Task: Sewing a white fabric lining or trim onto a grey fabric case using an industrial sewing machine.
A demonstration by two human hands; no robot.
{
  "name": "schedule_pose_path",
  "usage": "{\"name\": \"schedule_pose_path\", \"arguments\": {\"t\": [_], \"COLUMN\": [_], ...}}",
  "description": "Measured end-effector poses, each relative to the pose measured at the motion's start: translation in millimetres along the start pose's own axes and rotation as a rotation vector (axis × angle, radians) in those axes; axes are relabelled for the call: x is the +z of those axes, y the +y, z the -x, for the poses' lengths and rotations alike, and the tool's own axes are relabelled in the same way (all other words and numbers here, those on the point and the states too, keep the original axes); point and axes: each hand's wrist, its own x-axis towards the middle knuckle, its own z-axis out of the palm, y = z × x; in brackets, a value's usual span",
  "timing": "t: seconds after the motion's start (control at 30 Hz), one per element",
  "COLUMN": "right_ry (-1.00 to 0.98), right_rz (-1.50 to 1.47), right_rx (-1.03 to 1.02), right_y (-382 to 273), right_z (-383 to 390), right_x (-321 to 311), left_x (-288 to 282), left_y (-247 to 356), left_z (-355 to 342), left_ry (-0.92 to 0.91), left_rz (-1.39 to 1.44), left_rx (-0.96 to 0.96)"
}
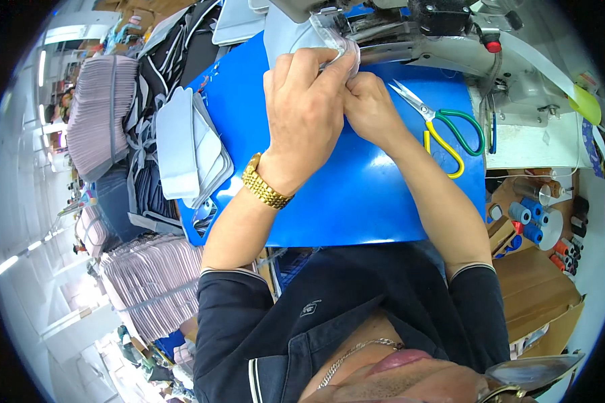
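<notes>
My left hand [306,101], with a gold watch [263,183] on its wrist, is closed on a whitish translucent strip [349,57] in front of the sewing machine [444,17]. My right hand [373,111] is closed against it, fingertips curled in where the strip's lower end goes out of sight; what it grips is hidden. Beyond my left hand a light grey fabric panel [286,40] reaches under the machine. Scissors [420,107] with one green and one yellow handle lie partly spread on the blue table [343,201], right of my right hand.
A small stack of light grey panels [188,148] sits at the table's left edge. Tied pinkish bundles [101,111] and dark pieces stand farther left. At right are thread spools [531,218] and a cardboard box [541,289]. A red button [493,47] hangs by the machine.
</notes>
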Motion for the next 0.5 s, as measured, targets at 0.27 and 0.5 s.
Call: {"name": "schedule_pose_path", "arguments": {"t": [0.27, 0.5], "right_ry": [0.045, 0.083], "right_rz": [-0.204, -0.337], "right_rx": [-0.023, -0.121], "right_y": [14, -4], "right_z": [-4, -2], "right_x": [11, -1], "left_x": [23, 12], "left_y": [0, 11], "left_z": [-2, -18], "left_ry": [0.140, 0.070], "left_rz": [0.092, 0.128], "left_rx": [-0.084, -0.188]}}
